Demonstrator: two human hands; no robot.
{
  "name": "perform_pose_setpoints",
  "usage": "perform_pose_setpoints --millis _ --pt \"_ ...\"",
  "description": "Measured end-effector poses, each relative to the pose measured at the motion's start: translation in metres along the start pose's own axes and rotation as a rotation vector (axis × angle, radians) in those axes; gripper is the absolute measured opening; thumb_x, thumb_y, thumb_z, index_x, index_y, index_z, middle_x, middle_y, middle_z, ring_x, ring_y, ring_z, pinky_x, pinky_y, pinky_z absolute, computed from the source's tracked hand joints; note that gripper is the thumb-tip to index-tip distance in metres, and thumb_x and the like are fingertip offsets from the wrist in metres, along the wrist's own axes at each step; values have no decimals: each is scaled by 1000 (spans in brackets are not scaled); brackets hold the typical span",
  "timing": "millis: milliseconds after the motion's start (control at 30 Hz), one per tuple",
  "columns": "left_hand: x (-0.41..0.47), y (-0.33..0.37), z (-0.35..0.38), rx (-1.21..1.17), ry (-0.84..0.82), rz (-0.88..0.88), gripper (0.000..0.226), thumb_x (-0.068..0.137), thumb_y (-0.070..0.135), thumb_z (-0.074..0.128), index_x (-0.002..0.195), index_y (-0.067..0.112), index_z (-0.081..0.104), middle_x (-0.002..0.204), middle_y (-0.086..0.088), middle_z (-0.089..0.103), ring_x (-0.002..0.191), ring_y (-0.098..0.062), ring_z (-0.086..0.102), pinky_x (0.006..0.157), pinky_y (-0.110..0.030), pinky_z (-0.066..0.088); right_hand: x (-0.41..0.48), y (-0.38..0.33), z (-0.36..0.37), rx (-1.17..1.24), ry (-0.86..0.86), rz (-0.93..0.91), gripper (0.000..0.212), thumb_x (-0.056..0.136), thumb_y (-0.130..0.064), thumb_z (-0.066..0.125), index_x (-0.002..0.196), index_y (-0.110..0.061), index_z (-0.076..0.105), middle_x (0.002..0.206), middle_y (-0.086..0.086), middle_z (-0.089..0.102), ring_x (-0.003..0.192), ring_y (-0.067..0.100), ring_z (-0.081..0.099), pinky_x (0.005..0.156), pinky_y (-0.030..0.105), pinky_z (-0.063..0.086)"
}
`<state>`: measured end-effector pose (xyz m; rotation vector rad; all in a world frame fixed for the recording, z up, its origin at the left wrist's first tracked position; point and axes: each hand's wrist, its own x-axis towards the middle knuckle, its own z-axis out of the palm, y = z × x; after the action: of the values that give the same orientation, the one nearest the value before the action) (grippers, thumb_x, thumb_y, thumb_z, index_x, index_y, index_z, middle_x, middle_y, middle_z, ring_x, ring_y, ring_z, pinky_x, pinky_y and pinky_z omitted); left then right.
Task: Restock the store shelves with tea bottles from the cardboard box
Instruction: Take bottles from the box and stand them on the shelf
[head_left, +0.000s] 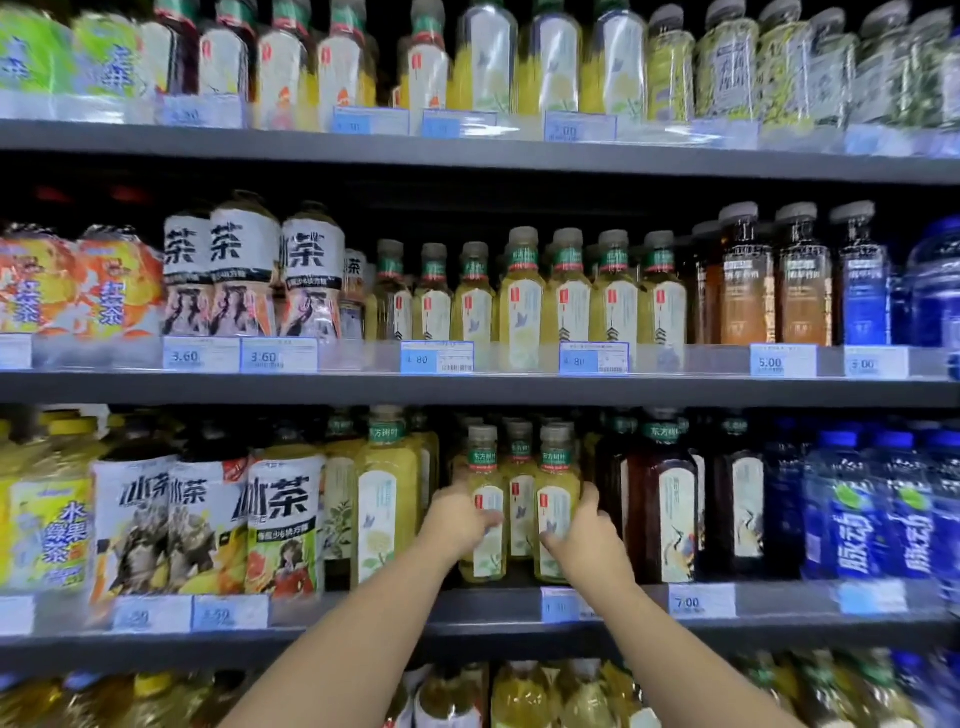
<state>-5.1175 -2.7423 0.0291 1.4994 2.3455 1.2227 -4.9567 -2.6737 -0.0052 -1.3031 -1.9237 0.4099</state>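
Three small yellow tea bottles with grey caps stand side by side on the third shelf (467, 603). My left hand (457, 522) grips the left bottle (485, 499) around its label. My right hand (584, 540) grips the right bottle (557, 493) the same way. The middle bottle (521, 488) stands between them, a little further back, untouched. Both held bottles are upright with their bases at the shelf's front. The cardboard box is out of view.
A taller yellow tea bottle (385, 493) stands just left of my left hand, and dark tea bottles (665, 499) crowd the right. Blue water bottles (878, 509) fill the far right. Packed shelves run above and below, with price tags (701, 601) along the rails.
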Motion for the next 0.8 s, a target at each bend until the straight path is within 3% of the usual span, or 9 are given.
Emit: perform_pose_setpoints --millis 133,267,467,667,800 --pt "-11 2 6 219 98 -22 76 94 32 67 154 12 23 117 -17 64 102 -31 67 80 -38 57 3 -8 -1 -46 -32 68 98 81 -50 68 152 -19 9 120 13 60 99 31 64 77 41 56" --pt "-14 6 15 190 154 -110 74 93 26 69 147 9 22 119 -16 64 106 -33 66 86 -44 58 7 -23 1 -29 -45 124 108 73 -68 66 150 -18 9 124 13 58 102 31 64 75 39 57" --pt "-6 1 19 220 129 -153 58 93 26 69 136 4 36 121 -16 63 109 -33 65 88 -42 57 11 -20 -7 -73 -47 176 85 79 -46 74 137 -7 25 120 12 59 101 31 64 68 35 50" --pt "8 -4 23 377 117 -123 45 97 17 61 134 -1 41 121 -17 63 106 -31 68 82 -36 58 23 -14 -15 -62 -71 208 77 87 -31 71 139 0 24 127 16 56 113 34 60 82 38 51" --pt "21 -2 21 395 49 -161 42 97 4 56 137 -3 43 132 -17 58 120 -32 61 93 -35 52 33 -12 -15 -8 -129 233 84 88 -27 71 144 3 16 132 19 54 116 36 59 90 40 53"
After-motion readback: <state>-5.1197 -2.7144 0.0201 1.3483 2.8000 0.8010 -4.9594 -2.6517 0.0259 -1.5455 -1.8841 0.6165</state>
